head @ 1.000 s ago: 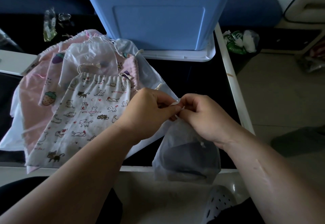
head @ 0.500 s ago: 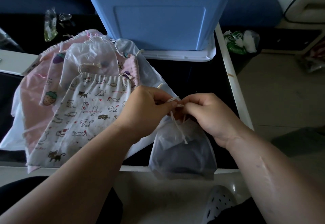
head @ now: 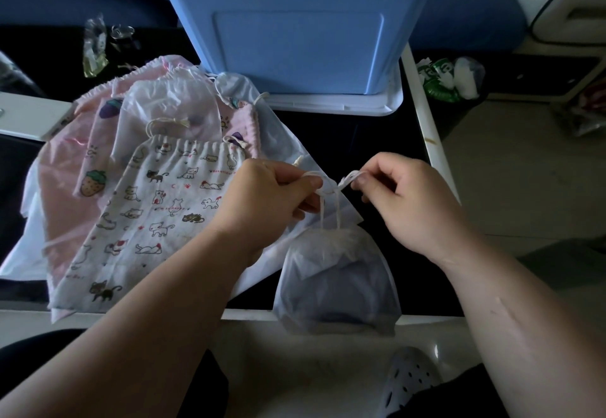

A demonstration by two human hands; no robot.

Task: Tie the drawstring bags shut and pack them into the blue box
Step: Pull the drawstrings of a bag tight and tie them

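On the dark surface, far left, lies the cat-print bag. My left grip and right grip each pinch a drawstring loop; the translucent bag sits just below, between them.

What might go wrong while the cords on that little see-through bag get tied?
The see-through bag overhangs the table's front edge, seemingly held by its drawstring; if the left hand or right hand slips, it may fall. The knot also sits high above the gathered mouth, so the bag might end up loose.
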